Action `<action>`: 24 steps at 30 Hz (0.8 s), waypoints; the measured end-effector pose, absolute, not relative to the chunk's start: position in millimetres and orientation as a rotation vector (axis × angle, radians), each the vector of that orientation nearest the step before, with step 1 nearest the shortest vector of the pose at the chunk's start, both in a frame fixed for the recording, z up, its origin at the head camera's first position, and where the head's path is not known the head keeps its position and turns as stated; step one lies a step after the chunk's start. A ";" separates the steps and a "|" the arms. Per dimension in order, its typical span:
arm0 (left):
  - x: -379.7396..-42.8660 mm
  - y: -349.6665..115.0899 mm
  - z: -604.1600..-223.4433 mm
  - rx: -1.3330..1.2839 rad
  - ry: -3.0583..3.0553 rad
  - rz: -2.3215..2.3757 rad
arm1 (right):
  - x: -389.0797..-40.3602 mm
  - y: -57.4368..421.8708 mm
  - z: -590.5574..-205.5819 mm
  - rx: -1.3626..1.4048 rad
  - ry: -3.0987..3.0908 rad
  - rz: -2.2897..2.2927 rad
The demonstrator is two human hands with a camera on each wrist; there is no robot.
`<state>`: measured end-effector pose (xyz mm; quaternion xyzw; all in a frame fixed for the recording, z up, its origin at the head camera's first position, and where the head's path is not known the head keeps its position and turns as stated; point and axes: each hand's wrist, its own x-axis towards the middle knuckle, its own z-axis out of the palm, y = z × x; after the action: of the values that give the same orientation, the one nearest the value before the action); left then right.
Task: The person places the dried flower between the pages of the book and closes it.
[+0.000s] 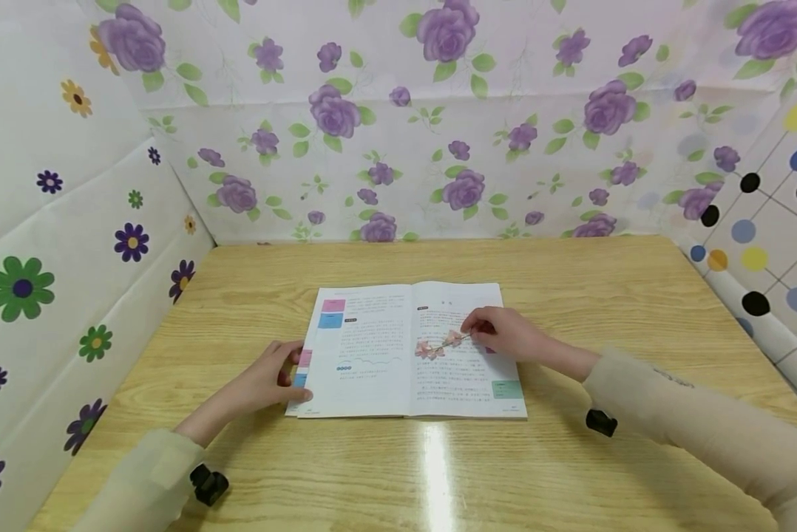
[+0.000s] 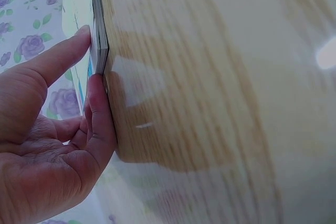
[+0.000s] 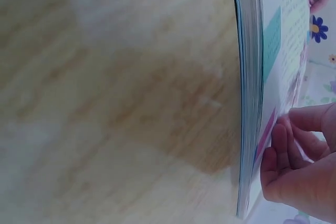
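An open book [image 1: 372, 388] with printed pages lies on the wooden table. Its left edge is held by my left hand [image 1: 262, 380], the thumb on top of the page; in the left wrist view the other fingers [image 2: 97, 103] curl at the side of the book [image 2: 100, 45]. Across the right page lies a sprig of pink flowers [image 1: 430, 349] on a thin stem. My right hand [image 1: 508, 334] pinches the stem's right end, close over the page. In the right wrist view, the thumb and fingers [image 3: 283, 145] meet near the page; the sprig is mostly hidden there.
The wooden table [image 1: 252, 480] extends around the book on all sides. A cloth with purple flowers [image 1: 465, 188] hangs behind it, with patterned cloths at left and right. Each sleeve has a small black device [image 1: 208, 484] at the wrist.
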<state>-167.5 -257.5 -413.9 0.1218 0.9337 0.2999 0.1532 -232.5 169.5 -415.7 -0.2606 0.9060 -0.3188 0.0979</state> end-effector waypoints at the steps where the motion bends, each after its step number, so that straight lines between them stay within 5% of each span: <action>1: -167.8 -257.7 -414.6 0.347 2.677 0.860 | -230.4 170.1 -415.8 -0.783 2.699 -0.946; 24: -166.1 -244.5 -404.7 0.310 2.699 0.759 | -178.5 206.1 -421.5 -0.676 2.981 -0.793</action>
<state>-166.1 -244.5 -404.7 0.1084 0.9446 0.2655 0.1599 -178.5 206.1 -421.5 -0.2141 0.9439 -0.2512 -0.0083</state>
